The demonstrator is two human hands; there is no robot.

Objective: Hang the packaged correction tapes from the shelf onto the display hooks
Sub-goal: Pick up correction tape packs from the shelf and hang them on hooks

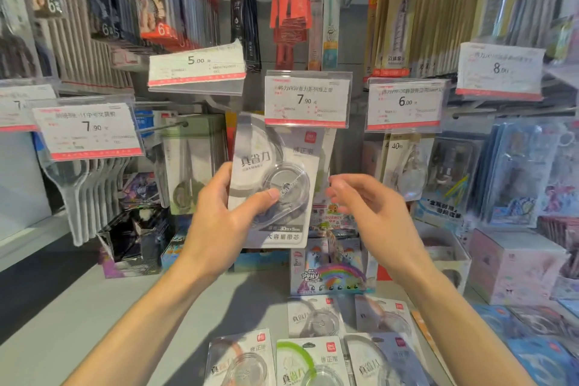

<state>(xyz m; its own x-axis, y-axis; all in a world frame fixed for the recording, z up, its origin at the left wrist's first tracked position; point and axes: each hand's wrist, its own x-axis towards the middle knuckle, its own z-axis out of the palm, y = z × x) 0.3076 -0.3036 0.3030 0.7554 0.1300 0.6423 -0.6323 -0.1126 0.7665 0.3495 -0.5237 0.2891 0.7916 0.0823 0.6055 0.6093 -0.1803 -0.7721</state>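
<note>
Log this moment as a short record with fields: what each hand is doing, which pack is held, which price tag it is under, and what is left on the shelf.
left hand: left hand holds the grey correction tape pack, thumb across its front
right hand: right hand open beside the pack, holding nothing
pack position: raised upright, its top behind the 7.90 price tag
on hook: cannot tell
left on shelf: at least five packs, including the green correction tape pack, lying flat on the shelf

Pack's (275, 178) top hidden behind the 7.90 tag (306, 99), hook unseen, left fingers (219, 175) behind pack, front shelf packs (308, 360) cut by bottom edge, tag small print unreadable
</note>
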